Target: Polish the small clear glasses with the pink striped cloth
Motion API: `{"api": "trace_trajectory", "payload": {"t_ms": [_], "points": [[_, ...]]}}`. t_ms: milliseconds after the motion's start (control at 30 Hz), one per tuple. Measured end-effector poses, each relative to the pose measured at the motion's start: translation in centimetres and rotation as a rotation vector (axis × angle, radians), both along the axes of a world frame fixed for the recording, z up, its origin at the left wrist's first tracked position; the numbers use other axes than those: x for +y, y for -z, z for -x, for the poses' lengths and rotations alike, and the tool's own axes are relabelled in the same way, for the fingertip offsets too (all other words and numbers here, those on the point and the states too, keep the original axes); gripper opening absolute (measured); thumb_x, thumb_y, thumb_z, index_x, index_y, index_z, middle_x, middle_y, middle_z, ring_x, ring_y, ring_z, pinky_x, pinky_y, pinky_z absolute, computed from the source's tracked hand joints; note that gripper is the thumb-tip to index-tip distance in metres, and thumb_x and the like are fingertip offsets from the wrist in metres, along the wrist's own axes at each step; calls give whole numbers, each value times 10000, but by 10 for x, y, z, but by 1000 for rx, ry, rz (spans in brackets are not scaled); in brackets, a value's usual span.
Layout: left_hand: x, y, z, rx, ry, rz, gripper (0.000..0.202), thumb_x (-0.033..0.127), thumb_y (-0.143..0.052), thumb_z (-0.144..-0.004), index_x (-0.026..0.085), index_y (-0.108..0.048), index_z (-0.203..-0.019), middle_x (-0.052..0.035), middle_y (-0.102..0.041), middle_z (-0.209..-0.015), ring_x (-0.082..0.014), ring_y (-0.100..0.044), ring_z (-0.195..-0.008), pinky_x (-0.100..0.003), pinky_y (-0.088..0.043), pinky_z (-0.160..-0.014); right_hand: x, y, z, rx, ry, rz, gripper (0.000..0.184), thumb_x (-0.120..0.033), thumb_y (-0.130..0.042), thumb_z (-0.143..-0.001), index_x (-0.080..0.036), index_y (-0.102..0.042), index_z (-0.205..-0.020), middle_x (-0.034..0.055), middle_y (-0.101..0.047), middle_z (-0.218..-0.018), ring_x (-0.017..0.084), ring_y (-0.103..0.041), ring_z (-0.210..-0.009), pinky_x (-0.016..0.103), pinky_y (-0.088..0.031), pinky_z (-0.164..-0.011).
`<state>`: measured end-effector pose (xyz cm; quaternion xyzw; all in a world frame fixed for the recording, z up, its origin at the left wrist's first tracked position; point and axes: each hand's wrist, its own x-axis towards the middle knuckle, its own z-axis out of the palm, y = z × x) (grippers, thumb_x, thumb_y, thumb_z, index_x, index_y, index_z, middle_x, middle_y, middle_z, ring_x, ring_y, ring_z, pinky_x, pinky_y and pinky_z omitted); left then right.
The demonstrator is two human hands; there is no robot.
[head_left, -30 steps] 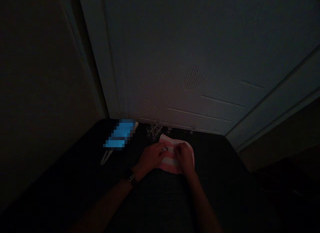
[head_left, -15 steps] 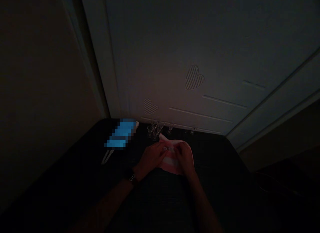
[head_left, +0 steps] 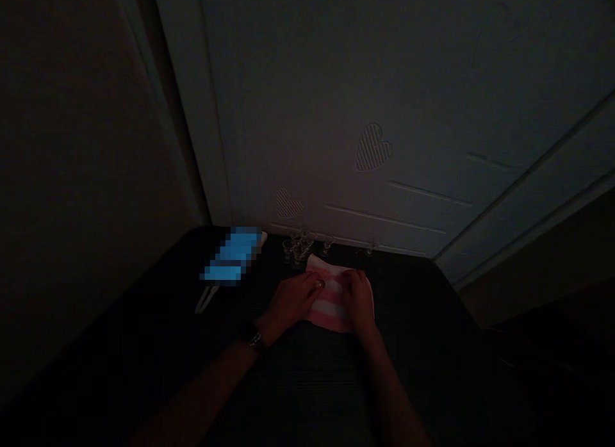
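A pink-and-white striped cloth (head_left: 331, 306) lies on the dark table between my hands. My left hand (head_left: 295, 296) is closed at its left side, holding a small shiny glass (head_left: 320, 284) whose round end shows at the fingertips. The fingers hide the rest of it. Across the cloth, my right hand (head_left: 358, 300) has its fingers bent and pinched on the fabric near the right edge. Just behind the cloth stands a cluster of small clear footed glasses (head_left: 298, 247). One more glass (head_left: 327, 245) is beside them, and another glass (head_left: 369, 248) stands farther right.
To the left, a blurred-out lit blue screen (head_left: 233, 256) rests on the table, with a white strap or cable (head_left: 206, 300) at its near end. A pale panel with raised hearts (head_left: 373, 147) rises behind the dark table (head_left: 298, 383). The scene is very dim.
The cloth's raised corner and middle have come down flatter, so its stripes show more. The right fingers have moved slightly toward the cloth's right edge. My left hand has hardly moved.
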<state>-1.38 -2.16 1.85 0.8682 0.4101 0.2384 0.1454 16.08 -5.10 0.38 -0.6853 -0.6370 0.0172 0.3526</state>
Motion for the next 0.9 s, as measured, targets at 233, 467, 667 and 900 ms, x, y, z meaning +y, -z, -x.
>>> {"api": "trace_trajectory", "payload": {"t_ms": [233,467,667,900], "points": [[1,-4,2,7,-23,40,197,264,-422,-848,209,-554,-983,-20,-633,-965,-144,-583,-836,-237,-407,-695,2,4,0,-25,-14,42,184,-152,-418,-820,-164,-569,-925,89,-554,-971,187,-515,-889,292,-398,-802],[-1,-7,2,4,-45,71,236,284,-434,-842,225,-549,-1039,-21,-649,-966,-155,-600,-820,-241,-405,-677,0,2,3,-69,-16,70,166,-108,-412,-802,-175,-555,-849,87,-566,-898,191,-526,-797,304,-403,-718],[0,-4,1,0,-43,68,264,312,-432,-846,229,-544,-1071,-26,-651,-968,-161,-609,-808,-246,-409,-674,0,1,4,12,-36,-17,131,-130,-437,-801,-192,-552,-807,58,-565,-854,182,-512,-808,298,-400,-728],[-3,-11,1,-22,-35,110,273,291,-443,-840,237,-534,-1092,-20,-649,-993,-160,-608,-856,-239,-417,-698,-3,-7,10,67,-158,4,116,-192,-448,-824,-181,-556,-783,42,-568,-846,160,-510,-808,281,-399,-739]]}}
